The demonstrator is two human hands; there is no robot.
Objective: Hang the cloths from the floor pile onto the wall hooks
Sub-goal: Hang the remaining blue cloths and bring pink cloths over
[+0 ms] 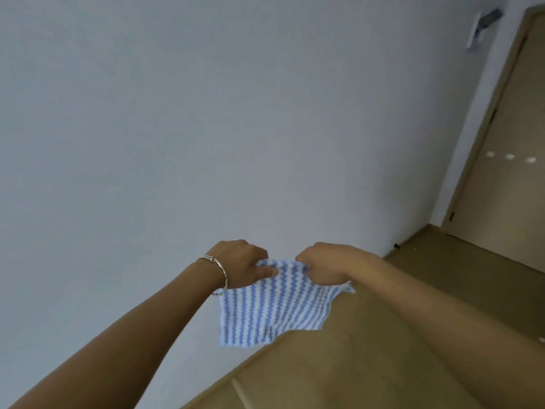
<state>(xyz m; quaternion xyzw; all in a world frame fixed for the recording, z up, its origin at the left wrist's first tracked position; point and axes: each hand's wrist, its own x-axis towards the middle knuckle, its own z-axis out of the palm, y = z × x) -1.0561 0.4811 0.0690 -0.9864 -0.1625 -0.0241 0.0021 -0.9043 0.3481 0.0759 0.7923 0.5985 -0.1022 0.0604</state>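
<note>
In front of a plain grey-white wall [206, 113], left hand [240, 262] & right hand [327, 265] each pinch the top edge of a blue/white striped cloth [274, 308], held up in the air w/ the rest hanging. Tan wood floor [368, 349] below; tan door [507, 157] at far right, small wall fixture [483, 26] above it.

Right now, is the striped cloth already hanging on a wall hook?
No, the left hand and the right hand both grip the striped cloth by its top edge, before the wall.

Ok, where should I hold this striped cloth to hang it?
Along its top edge, from above, with two pinches set apart, as the left hand and right hand do. The cloth is limp and hangs flat, so that should keep it spread.
</note>
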